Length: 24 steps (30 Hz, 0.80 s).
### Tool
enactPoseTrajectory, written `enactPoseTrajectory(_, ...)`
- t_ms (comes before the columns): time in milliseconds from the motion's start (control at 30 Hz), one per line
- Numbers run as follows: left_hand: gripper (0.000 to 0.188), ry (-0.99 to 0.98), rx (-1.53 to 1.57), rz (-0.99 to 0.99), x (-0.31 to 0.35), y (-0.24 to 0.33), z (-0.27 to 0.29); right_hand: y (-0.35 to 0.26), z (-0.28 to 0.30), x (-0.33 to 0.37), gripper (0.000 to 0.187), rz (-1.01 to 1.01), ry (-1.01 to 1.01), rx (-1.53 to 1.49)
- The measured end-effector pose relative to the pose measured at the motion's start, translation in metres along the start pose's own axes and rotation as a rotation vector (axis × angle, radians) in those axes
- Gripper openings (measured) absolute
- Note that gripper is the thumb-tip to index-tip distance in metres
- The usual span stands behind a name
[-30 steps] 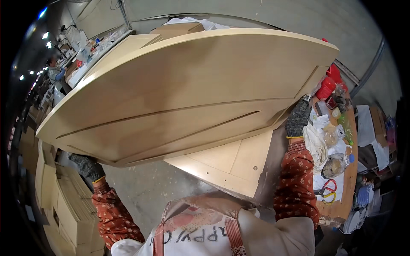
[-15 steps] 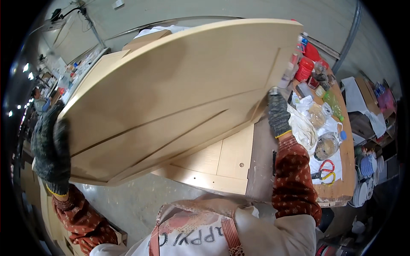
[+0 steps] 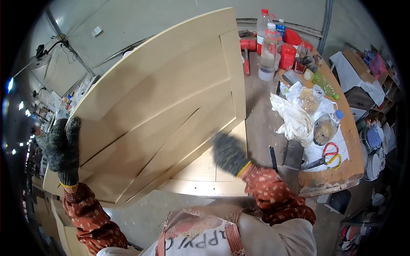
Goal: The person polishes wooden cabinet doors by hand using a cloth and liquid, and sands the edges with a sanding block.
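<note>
The arched panel (image 3: 171, 81) is standing tilted over the left side of the worktop (image 3: 263, 111), its long axis running lower left to upper right, curved edge facing away. The left hand (image 3: 63, 147) is gripping the panel's left end. The right hand (image 3: 229, 154) is appearing blurred near the panel's lower edge; whether its fingers are gripping cannot be determined. The apron (image 3: 192, 232) is bearing dark lettering.

Left grip (image 3: 63, 147) up at the far left, gloved in dark grey knit, fingers pointing upward and clasped firm; the left forearm (image 3: 94, 219), red-sleeved, climbs from the lower edge, tilted outward; across to the right grip (image 3: 230, 154), gloved to match, angled in toward the middle, nothing clasped that shows; its fingers smear into blur, their curl unreadable; the right forearm (image 3: 275, 192) slants up and leftward behind it.
</note>
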<state>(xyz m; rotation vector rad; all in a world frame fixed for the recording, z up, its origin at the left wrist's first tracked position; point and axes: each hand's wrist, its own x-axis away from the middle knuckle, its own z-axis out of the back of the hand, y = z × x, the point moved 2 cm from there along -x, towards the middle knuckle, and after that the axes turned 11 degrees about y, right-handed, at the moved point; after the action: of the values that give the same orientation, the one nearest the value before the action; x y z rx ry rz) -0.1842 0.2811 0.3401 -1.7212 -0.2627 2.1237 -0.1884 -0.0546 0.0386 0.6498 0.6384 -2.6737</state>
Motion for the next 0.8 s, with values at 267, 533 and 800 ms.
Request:
enactPoseTrajectory(267,0.032,-0.01,-0.058,0.014,0.006,-0.013,-0.017,-0.005,0.07,-0.022,0.035,0.009,0.327,-0.15)
enactPoseTrajectory(533,0.031,-0.081,0.007,0.004,0.008,-0.028,-0.04,0.007,0.056,-0.069,0.065,-0.161,0.642,0.184)
enactPoseTrajectory(800,0.028,-0.187,0.102,0.087,0.009,-0.036,-0.054,-0.07,0.025,-0.029,0.045,0.369,0.177,-0.287)
